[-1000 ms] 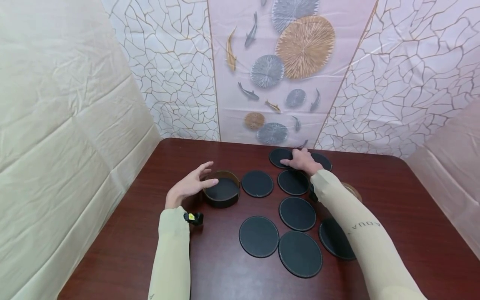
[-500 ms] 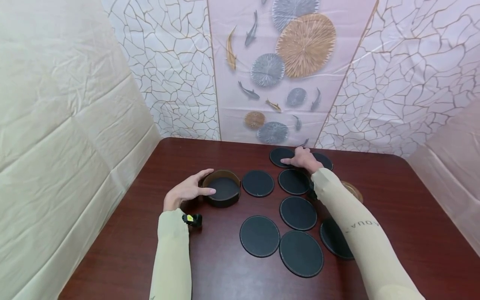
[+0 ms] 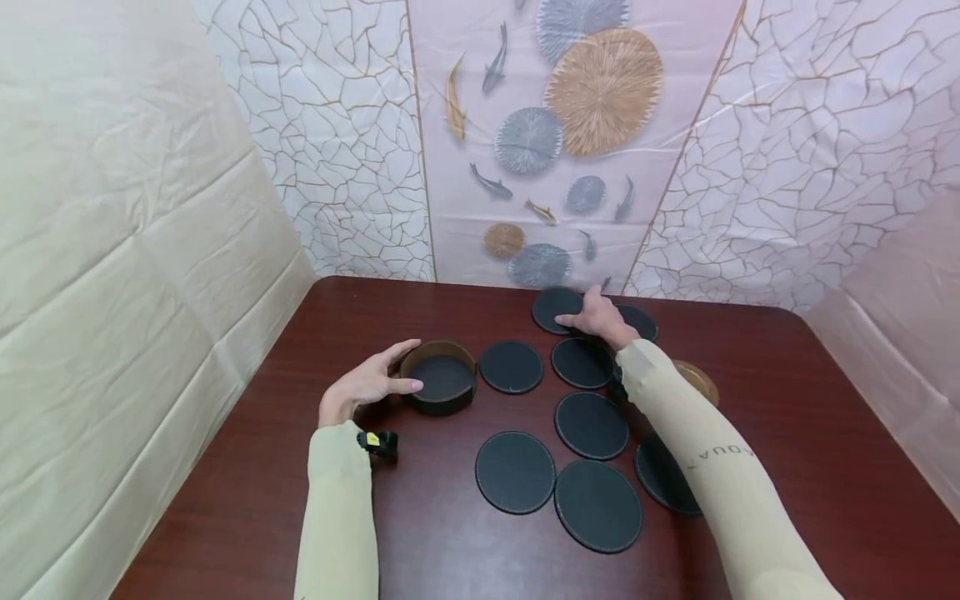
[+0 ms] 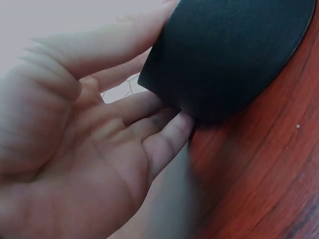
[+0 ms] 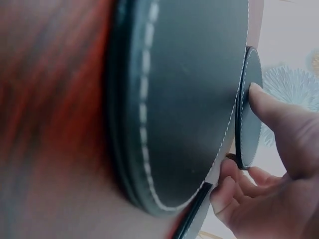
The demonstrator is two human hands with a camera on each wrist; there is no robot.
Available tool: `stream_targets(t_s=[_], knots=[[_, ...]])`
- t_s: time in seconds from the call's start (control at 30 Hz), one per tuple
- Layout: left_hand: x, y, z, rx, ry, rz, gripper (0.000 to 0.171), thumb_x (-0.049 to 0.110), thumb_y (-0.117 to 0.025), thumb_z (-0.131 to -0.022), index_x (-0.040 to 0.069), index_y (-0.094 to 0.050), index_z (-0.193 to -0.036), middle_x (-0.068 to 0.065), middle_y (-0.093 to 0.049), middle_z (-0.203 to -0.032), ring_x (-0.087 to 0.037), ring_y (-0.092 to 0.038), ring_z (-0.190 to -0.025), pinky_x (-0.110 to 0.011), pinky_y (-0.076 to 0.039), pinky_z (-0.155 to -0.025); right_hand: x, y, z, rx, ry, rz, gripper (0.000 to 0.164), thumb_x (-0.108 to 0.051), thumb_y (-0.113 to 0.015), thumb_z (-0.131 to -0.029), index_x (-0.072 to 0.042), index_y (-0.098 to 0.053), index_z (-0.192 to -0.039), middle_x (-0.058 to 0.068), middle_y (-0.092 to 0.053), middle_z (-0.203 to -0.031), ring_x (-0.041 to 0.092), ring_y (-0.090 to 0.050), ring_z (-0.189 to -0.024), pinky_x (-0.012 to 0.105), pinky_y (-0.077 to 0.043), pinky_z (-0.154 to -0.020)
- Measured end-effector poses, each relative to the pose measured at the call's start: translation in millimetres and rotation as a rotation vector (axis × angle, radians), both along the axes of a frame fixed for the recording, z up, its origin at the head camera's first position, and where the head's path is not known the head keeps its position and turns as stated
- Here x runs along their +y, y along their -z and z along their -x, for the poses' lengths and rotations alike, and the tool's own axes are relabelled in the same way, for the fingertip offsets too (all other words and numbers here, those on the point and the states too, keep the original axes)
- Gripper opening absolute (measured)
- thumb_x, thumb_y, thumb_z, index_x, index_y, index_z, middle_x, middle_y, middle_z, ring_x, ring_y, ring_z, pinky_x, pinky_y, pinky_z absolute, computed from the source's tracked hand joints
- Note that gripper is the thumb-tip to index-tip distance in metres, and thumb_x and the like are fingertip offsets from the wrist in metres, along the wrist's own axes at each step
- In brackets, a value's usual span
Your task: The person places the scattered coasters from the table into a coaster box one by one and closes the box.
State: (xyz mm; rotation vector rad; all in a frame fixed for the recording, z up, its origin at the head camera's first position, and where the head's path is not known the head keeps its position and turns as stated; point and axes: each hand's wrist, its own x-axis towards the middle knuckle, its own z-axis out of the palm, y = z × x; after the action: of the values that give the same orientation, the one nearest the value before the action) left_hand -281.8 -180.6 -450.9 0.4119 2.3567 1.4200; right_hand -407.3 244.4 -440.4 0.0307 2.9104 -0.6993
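My left hand (image 3: 369, 381) grips the left side of a round coaster holder (image 3: 442, 407), black outside and brown inside. Its thumb reaches over the rim while the fingers meet the outer wall (image 4: 224, 59) in the left wrist view. At the table's far edge, my right hand (image 3: 600, 318) pinches a round black coaster (image 3: 553, 307) with white edge stitching. The right wrist view has the thumb on this coaster's top face (image 5: 253, 134) and fingers at its lower edge; the coaster is tilted up.
Several more black coasters lie flat on the dark red table (image 3: 247, 500), one (image 3: 512, 367) right of the holder, others (image 3: 598, 506) nearer the front. A golden-brown round object (image 3: 697, 382) is partly hidden behind the right sleeve. Patterned cloth (image 3: 345, 150) hangs behind the table.
My left hand has come down onto the holder, thumb and fingers closing at its rim. My right hand has taken hold of the far coaster and raised its edge slightly.
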Motion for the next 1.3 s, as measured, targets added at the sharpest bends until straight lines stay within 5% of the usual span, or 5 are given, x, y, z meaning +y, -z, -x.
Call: stream_targets(t_s=[0.4, 0.5, 0.6, 0.73, 1.3], knots=[[-3, 1.5, -1.0, -0.038, -0.005, -0.054, 0.082, 0.021, -0.076, -0.086, 0.027, -0.031, -0.154, -0.002, -0.028, -0.16, -0.026, -0.024, -0.148, -0.052, -0.027, -0.117, -6, -2.0, -3.6, 0.201, -0.017, 0.097, 0.068, -0.029, -0.065, -0.094, 0.001, -0.031, -0.145, 0.029, -0.042, -0.144, 0.046, -0.042, -0.131, 0.057, -0.04, -0.103], [-3, 2.2, -2.5, -0.037, 0.006, -0.065, 0.084, 0.021, -0.076, -0.086, 0.026, -0.029, -0.155, -0.002, -0.028, -0.16, -0.027, -0.023, -0.149, -0.052, -0.027, -0.118, -8, -3.4, -9.7, 0.229, -0.011, 0.136, 0.064, -0.026, -0.063, -0.096, -0.003, -0.032, -0.148, 0.028, -0.052, -0.135, 0.043, -0.056, -0.118, 0.053, -0.05, -0.092], [-3, 2.8, -4.7, -0.03, 0.001, -0.068, 0.082, 0.019, -0.075, -0.087, 0.025, -0.03, -0.155, -0.003, -0.032, -0.158, -0.028, -0.026, -0.148, -0.052, -0.027, -0.118, -11, -5.2, -17.8, 0.229, 0.001, 0.205, 0.062, -0.024, -0.06, -0.098, -0.006, -0.031, -0.15, 0.026, -0.065, -0.11, 0.034, -0.07, -0.082, 0.044, -0.057, -0.067], [-3, 3.1, -7.0, -0.009, -0.013, -0.048, 0.077, 0.018, -0.073, -0.088, 0.025, -0.033, -0.154, -0.005, -0.037, -0.155, -0.029, -0.031, -0.146, -0.052, -0.028, -0.118, -17, -10.1, -27.3, 0.258, 0.005, 0.289, 0.059, -0.022, -0.058, -0.099, -0.008, -0.032, -0.151, 0.02, -0.067, -0.079, 0.02, -0.064, -0.05, 0.035, -0.054, -0.047], [-4, 1.7, -4.4, -0.022, -0.014, -0.046, 0.076, 0.022, -0.073, -0.089, 0.028, -0.033, -0.153, -0.004, -0.035, -0.156, -0.03, -0.028, -0.146, -0.054, -0.025, -0.118, -36, -28.7, -58.5, 0.316, -0.056, 0.481, 0.057, -0.012, -0.058, -0.098, -0.008, -0.033, -0.15, 0.023, -0.055, -0.101, 0.018, -0.069, -0.054, 0.048, -0.059, -0.06]])
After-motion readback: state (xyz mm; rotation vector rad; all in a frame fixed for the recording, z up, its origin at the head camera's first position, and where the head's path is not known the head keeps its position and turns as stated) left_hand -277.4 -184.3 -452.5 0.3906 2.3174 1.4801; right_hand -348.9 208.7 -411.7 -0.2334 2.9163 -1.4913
